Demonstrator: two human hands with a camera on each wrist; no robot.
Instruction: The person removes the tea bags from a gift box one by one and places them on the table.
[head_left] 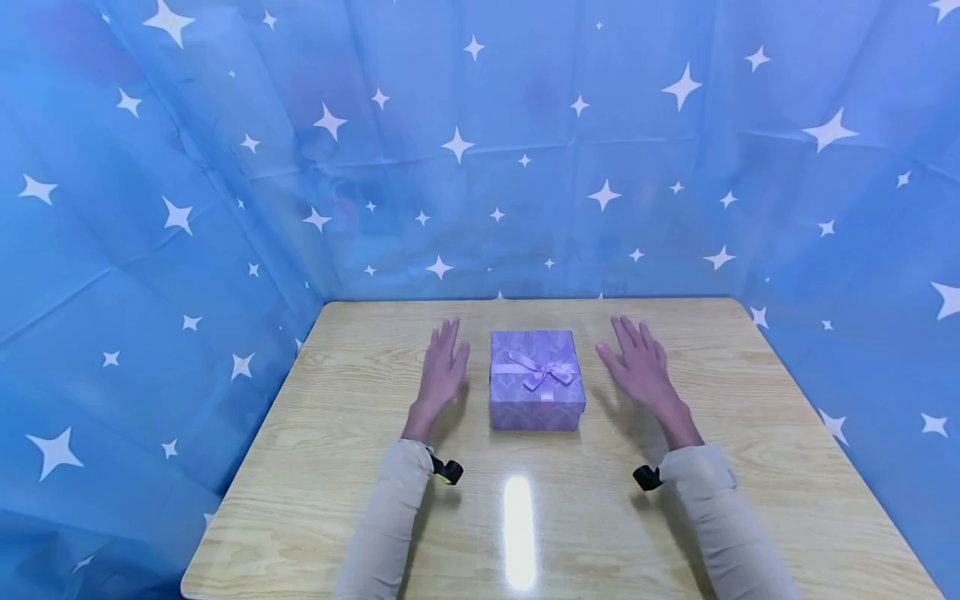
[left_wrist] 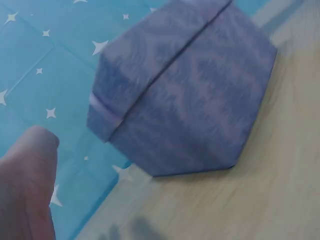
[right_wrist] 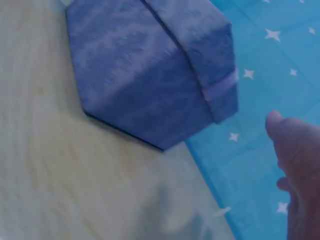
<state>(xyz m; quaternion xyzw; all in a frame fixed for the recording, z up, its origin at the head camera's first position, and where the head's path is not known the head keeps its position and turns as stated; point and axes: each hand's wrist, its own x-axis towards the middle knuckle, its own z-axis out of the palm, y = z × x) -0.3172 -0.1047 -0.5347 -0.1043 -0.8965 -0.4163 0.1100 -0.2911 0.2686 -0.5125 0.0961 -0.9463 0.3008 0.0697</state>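
A purple patterned gift box (head_left: pixel 536 416) with a ribbon bow (head_left: pixel 542 371) on its lid sits on the wooden table. To its left, my left hand (head_left: pixel 444 367) is held with fingers extended, apart from the box. On the other side my right hand (head_left: pixel 639 362) also has its fingers straight and holds nothing. The left wrist view shows the box side (left_wrist: pixel 190 100) and my left thumb (left_wrist: pixel 32 165). In the right wrist view the box (right_wrist: pixel 145 75) appears beyond the right thumb (right_wrist: pixel 295 150). Its lid is closed, with a seam visible below the lid rim.
The light wood table (head_left: pixel 315 467) has a bright glare spot in front of the box. A blue curtain (head_left: pixel 525 233) with white stars hangs behind the table and along both sides. Each wrist carries a small black camera, such as the left one (head_left: pixel 449 472).
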